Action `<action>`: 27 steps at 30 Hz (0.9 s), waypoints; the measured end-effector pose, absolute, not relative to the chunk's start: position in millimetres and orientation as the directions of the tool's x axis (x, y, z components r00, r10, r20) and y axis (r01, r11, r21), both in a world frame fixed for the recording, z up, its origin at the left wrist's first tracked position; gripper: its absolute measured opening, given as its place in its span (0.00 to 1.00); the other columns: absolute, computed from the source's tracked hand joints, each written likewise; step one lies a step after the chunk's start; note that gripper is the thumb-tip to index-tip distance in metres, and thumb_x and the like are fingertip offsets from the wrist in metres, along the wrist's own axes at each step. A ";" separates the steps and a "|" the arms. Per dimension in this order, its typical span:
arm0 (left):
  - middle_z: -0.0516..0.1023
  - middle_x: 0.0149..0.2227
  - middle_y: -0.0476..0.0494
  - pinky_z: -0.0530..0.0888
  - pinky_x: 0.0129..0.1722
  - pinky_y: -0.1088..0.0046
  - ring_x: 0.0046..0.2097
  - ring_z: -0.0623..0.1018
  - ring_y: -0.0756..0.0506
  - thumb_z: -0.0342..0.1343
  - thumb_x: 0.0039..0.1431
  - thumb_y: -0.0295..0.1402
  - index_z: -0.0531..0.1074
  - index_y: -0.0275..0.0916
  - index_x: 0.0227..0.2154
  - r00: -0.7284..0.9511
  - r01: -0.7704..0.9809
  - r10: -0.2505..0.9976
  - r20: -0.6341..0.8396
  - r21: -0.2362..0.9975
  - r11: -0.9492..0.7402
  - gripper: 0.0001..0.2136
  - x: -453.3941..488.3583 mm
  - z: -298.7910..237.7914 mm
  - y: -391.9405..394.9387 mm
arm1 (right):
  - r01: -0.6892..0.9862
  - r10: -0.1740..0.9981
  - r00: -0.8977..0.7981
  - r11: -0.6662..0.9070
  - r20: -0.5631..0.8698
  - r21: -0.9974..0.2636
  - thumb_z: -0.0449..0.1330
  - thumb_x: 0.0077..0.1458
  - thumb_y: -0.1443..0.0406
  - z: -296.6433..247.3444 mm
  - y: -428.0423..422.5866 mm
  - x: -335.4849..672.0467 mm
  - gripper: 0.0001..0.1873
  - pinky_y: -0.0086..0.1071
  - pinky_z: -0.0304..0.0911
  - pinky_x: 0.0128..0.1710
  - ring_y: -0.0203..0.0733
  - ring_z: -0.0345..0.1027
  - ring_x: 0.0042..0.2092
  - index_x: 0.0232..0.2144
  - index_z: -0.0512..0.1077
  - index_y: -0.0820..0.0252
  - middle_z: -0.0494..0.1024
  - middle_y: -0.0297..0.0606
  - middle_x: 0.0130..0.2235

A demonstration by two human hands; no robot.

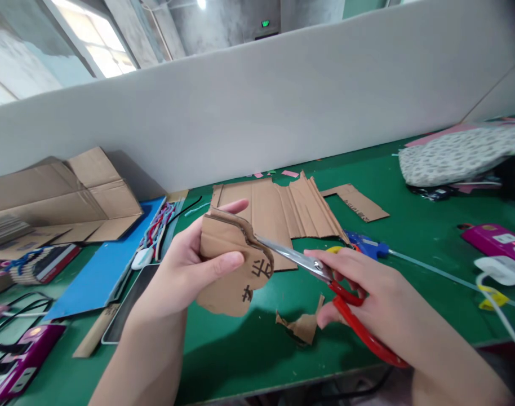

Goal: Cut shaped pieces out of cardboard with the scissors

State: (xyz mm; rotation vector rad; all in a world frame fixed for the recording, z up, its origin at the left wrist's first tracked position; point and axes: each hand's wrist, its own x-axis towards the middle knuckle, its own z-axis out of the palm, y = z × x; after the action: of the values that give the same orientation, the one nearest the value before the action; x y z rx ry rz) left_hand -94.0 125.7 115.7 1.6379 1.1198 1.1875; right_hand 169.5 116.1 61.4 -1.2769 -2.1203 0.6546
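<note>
My left hand (198, 256) grips a piece of cardboard (226, 285) with wavy cut edges and dark printed characters, its thumb flat on the front face. In my right hand (367, 276) is a pair of scissors (354, 318) with red handles. The metal blades point left, and their tips meet the cardboard's upper right edge. Whether the blades are slightly parted I cannot tell. Below the scissors a torn cardboard scrap (302, 327) lies on the green table (227, 372).
Larger cardboard sheets (261, 208) lie behind my hands. A blue glue gun (369, 245) with a glue stick is at right, near a purple power strip (494, 242). At left are a folded box (101, 192), a blue sheet (101, 270) and a tablet (128, 304). A pale partition (283, 107) borders the back.
</note>
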 end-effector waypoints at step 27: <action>0.79 0.39 0.45 0.78 0.27 0.73 0.34 0.80 0.43 0.64 0.46 0.33 0.72 0.42 0.49 0.047 0.151 0.962 0.268 0.950 -0.272 0.23 -80.6 116.7 125.1 | 0.585 0.862 -0.371 0.506 0.346 -0.633 0.68 0.45 0.58 64.8 114.3 164.9 0.23 0.27 0.70 0.36 0.39 0.75 0.37 0.45 0.69 0.47 0.79 0.30 0.41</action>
State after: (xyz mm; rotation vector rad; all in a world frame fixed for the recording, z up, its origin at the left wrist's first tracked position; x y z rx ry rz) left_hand -80.6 125.1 116.7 1.5423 1.1622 1.3115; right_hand 164.9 114.3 64.8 -1.1790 -2.0928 0.5423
